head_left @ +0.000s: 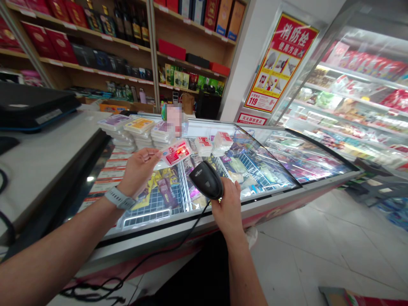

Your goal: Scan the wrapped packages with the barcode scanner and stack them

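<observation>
Item 1: flat clear pack [177, 153], red-printed label, rounded corners; placed just off centre toward 9 o'clock, raised above the chest freezer [270, 197]. A bright red glow marks its label. I have the left hand [140, 168] pinching its 9 o'clock end between thumb and fingers. I judge it light, fairly stiff and a little slippery if chilled, the thin shell apt to crack or flex under a hard squeeze. Best hold, to my mind: the rim or a corner, label uncovered. The contents look blurred from here; I cannot tell what they are.

Item 2: black scanner [204, 178], at 4 o'clock from the pack and apart from it. I have the right hand [228, 206] closed round its handle. Smooth rounded head, probably hard plastic and modest in weight; a thin flexible cord [168, 251] trails toward 7 o'clock.

Item 3: orange-labelled stack [139, 126], similar flat packs, at 10 o'clock from item 1.

Item 4: red-labelled stack [203, 146], squared and pale-sided, toward 3 o'clock from item 1.

Item 5: grid-sided basket [178, 214], open mesh, at 6 o'clock from item 1, holding crinkled, glossy pouches [167, 192].

Item 6: pale wristband [119, 198], ribbed, on the left wrist.
</observation>
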Available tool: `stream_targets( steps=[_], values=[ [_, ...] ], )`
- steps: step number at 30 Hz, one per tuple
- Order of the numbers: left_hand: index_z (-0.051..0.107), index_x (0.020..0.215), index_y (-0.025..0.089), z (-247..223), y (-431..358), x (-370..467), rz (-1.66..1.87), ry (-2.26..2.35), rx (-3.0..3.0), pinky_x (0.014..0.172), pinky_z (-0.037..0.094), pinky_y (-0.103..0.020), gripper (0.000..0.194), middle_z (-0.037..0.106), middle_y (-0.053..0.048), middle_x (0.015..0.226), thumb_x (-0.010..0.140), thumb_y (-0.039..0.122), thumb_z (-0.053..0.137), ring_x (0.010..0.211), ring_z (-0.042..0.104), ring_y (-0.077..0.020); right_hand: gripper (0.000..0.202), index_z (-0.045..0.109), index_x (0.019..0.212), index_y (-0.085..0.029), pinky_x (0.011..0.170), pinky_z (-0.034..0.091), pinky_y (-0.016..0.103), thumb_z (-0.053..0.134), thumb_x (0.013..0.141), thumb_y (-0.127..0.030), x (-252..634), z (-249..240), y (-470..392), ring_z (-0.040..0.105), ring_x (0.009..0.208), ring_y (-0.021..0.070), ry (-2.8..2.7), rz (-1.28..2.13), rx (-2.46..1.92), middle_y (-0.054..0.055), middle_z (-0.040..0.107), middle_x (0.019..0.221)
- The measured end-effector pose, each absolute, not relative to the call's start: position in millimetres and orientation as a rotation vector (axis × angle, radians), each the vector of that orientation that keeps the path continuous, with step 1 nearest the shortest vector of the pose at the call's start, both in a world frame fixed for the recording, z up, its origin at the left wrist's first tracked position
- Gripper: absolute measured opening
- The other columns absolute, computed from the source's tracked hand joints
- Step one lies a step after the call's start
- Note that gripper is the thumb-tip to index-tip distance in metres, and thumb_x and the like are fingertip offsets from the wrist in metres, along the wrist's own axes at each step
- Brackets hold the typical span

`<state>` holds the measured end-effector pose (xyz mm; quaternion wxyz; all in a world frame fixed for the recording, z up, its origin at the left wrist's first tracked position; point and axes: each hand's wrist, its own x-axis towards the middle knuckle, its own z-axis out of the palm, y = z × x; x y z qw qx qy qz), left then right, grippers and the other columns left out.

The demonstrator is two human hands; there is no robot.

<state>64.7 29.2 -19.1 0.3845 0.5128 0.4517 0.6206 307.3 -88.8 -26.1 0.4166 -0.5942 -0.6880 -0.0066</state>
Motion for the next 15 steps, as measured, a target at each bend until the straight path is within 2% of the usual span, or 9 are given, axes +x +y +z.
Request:
stream_targets(
  steps=[9, 15],
  values=[
    [0.066, 0.087, 0.016, -9.2, 29.0, 60.7, 1.522, 1.237, 1.304, 0.075, 0.044, -0.029, 0.044, 0.069, -0.003, 0.082, 0.066, 0.053, 0.076, 0.074, 0.059, -0.0146, 0.037, 0.054, 0.118, -0.019, 0.116, 0.02, 0.056, 0.049, 0.082, -0.011, 307.4, -25.7, -89.4, 0.057, 0.11, 0.0262, -1.733, 0.001, -1.503, 0.008, 0.064, 0.114],
    [0.069, 0.079, 0.016, -4.8, 40.9, 28.8, 1.365, 1.431, 1.324, 0.064, 0.038, -0.027, 0.037, 0.064, 0.0, 0.067, 0.068, 0.051, 0.074, 0.066, 0.053, -0.0138, 0.036, 0.055, 0.118, -0.02, 0.116, 0.02, 0.056, 0.049, 0.083, -0.011, 306.9, -25.4, -89.5, 0.058, 0.11, 0.0258, -1.722, -0.008, -1.509, 0.009, 0.065, 0.114]
  ],
)
